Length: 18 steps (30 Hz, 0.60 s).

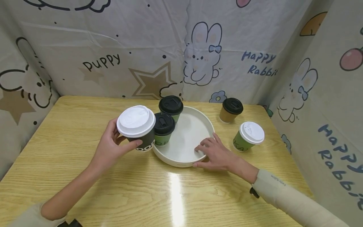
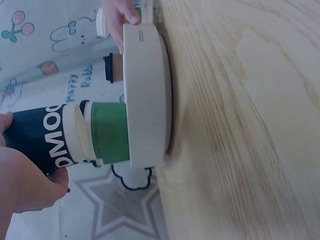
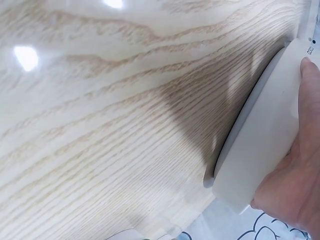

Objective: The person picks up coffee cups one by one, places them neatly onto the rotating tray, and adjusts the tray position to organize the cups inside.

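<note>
The dark cup [image 1: 138, 128] with a white lid is lifted at the left rim of the round white tray [image 1: 195, 124], clasped in the curled fingers of the left hand [image 1: 111, 145]. It looks about to go in, not yet set down. The right hand [image 1: 215, 154] steadies the tray's near right rim, thumb on the outer wall and fingers over the edge. 2 green cups [image 1: 164, 128] with black lids stand inside the tray at its left. Right of the tray, on the table [image 1: 85, 126], a brown cup [image 1: 230, 110] and a green white-lidded cup [image 1: 248, 136] seem left.
</note>
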Each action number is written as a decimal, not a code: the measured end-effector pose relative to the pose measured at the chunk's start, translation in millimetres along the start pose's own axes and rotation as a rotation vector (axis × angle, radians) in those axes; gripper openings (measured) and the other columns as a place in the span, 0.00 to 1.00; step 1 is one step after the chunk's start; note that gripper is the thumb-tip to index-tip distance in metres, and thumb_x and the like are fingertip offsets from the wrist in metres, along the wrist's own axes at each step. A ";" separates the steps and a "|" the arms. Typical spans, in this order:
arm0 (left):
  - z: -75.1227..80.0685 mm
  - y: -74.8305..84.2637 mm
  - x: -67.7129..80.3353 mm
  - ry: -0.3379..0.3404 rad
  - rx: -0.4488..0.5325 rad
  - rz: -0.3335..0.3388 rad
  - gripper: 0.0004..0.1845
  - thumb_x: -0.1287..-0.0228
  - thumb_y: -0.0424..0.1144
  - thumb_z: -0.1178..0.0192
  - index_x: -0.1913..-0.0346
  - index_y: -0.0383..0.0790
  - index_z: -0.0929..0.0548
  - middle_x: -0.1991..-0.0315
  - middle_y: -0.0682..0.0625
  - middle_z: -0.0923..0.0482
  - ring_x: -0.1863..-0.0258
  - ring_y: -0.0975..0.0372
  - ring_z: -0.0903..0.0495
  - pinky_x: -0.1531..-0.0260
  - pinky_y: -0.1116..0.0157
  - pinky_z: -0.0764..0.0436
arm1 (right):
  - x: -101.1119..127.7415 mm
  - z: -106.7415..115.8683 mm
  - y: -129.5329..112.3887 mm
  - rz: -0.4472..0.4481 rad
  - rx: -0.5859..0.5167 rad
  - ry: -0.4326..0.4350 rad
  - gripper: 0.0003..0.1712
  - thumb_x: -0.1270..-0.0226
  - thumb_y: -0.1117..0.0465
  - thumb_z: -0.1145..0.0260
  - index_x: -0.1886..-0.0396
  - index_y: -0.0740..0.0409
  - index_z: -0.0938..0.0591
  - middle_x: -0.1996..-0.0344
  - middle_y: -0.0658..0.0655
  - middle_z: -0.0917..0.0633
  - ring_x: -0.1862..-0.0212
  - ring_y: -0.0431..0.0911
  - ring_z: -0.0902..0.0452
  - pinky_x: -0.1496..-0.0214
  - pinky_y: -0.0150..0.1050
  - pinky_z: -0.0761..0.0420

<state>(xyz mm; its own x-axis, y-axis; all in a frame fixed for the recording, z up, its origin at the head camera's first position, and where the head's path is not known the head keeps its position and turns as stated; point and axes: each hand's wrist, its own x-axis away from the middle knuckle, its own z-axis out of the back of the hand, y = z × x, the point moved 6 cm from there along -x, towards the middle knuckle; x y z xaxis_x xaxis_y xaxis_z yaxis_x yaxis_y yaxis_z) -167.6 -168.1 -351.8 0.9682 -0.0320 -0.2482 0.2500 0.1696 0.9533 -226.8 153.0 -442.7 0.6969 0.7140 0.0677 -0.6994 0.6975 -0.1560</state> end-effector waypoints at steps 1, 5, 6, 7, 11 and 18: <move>-2.3 0.9 0.7 -0.010 0.006 -0.004 0.43 0.46 0.25 0.28 0.29 0.32 0.40 0.37 0.46 0.32 0.41 0.62 0.29 0.44 0.73 0.27 | 0.1 -0.3 -0.2 -0.002 0.001 -0.001 0.39 0.37 0.23 0.45 0.43 0.47 0.18 0.46 0.53 0.21 0.36 0.52 0.33 0.26 0.63 0.61; -9.7 1.1 3.2 -0.038 0.005 -0.011 0.43 0.47 0.24 0.28 0.30 0.31 0.39 0.37 0.45 0.31 0.41 0.63 0.28 0.44 0.73 0.26 | 0.2 0.0 -1.5 0.000 -0.002 0.009 0.38 0.37 0.25 0.43 0.44 0.47 0.18 0.47 0.54 0.21 0.37 0.53 0.32 0.26 0.63 0.61; -11.4 0.4 3.7 -0.044 0.002 -0.006 0.43 0.47 0.24 0.28 0.29 0.31 0.39 0.37 0.44 0.31 0.41 0.63 0.28 0.44 0.73 0.26 | 0.3 0.2 -1.9 0.002 -0.002 0.011 0.37 0.37 0.25 0.43 0.44 0.47 0.18 0.47 0.54 0.21 0.37 0.53 0.32 0.26 0.63 0.61; -13.1 -0.5 4.2 -0.049 -0.001 0.000 0.43 0.47 0.24 0.28 0.29 0.31 0.39 0.37 0.44 0.31 0.41 0.62 0.28 0.44 0.73 0.26 | 0.2 0.3 -2.2 0.002 -0.001 0.012 0.37 0.37 0.25 0.43 0.44 0.47 0.18 0.47 0.54 0.21 0.37 0.53 0.32 0.26 0.63 0.60; -21.4 -4.1 5.1 -0.077 -0.010 0.030 0.44 0.46 0.27 0.27 0.28 0.33 0.39 0.36 0.44 0.31 0.39 0.58 0.28 0.44 0.72 0.26 | 0.0 0.7 -2.9 -0.002 -0.002 0.012 0.36 0.37 0.26 0.42 0.44 0.47 0.18 0.47 0.54 0.21 0.37 0.53 0.32 0.26 0.63 0.61; -39.8 -6.5 5.6 -0.104 0.005 0.046 0.46 0.47 0.28 0.26 0.27 0.34 0.39 0.34 0.43 0.31 0.36 0.53 0.29 0.41 0.64 0.25 | 1.1 0.3 -3.8 0.001 -0.007 0.029 0.36 0.37 0.27 0.41 0.45 0.48 0.18 0.48 0.54 0.20 0.38 0.53 0.32 0.26 0.65 0.59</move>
<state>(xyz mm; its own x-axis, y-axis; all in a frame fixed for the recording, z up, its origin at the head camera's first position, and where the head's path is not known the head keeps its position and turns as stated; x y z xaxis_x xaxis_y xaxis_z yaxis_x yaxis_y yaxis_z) -164.3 -130.1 -366.2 0.9746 -0.1263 -0.1852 0.2050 0.1684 0.9642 -223.5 151.1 -441.7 0.7007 0.7124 0.0389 -0.6990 0.6964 -0.1627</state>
